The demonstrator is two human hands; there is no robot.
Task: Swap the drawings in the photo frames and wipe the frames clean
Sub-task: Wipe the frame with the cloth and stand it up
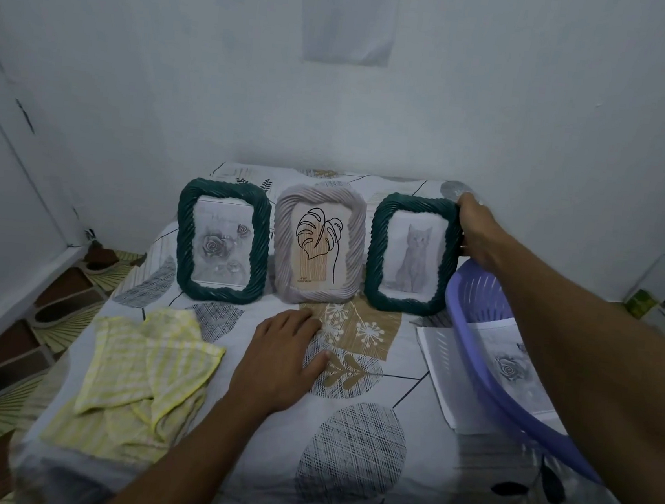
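**So the right grip (476, 234) has the cat frame (410, 256), and the left grip (282, 361) is flat on the counter (360, 480)**

Three frames stand upright in a row at the wall end of the cloth-covered counter. The green rose frame (223, 240) is on the left, the pale leaf frame (317, 246) is in the middle, and the green cat frame is on the right. The right grip is curled round the cat frame's upper right edge, up near the corner. The bottom of that frame looks like it's on the counter.

The left grip holds nothing. Its fingers are spread flat on the cloth just in front of the leaf frame, not touching it. A crumpled yellow cloth (142, 371) lies near it on the left, in front of the rose frame. On the right, under the right forearm, there's a tilted purple basket (488, 350). Printed sheets (511, 369) are in and under it, and one shows a rose.
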